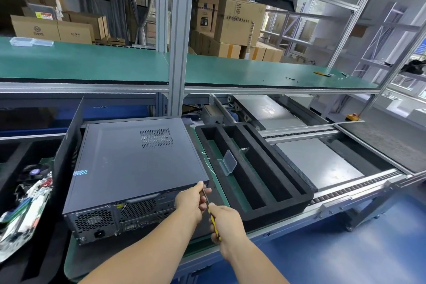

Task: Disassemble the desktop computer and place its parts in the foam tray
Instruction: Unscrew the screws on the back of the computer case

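The dark grey desktop computer [136, 163] lies flat on the green counter [76, 258], vented rear panel facing the person. The left hand [191, 200] pinches the screwdriver [210, 208] shaft at its rear corner; the right hand [227, 223] grips the yellow handle. The black foam tray [276, 168] sits just beside it.

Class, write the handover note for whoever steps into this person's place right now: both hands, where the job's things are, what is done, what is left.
Left hand: steadies the screwdriver shaft at the computer's rear right corner.
Right hand: grips the yellow handle.
Computer: lying flat, cover still on.
Foam tray: right of it, holding only a small clear plastic box.
Done: nothing removed.
Left: take off cover, strip parts, fill tray.
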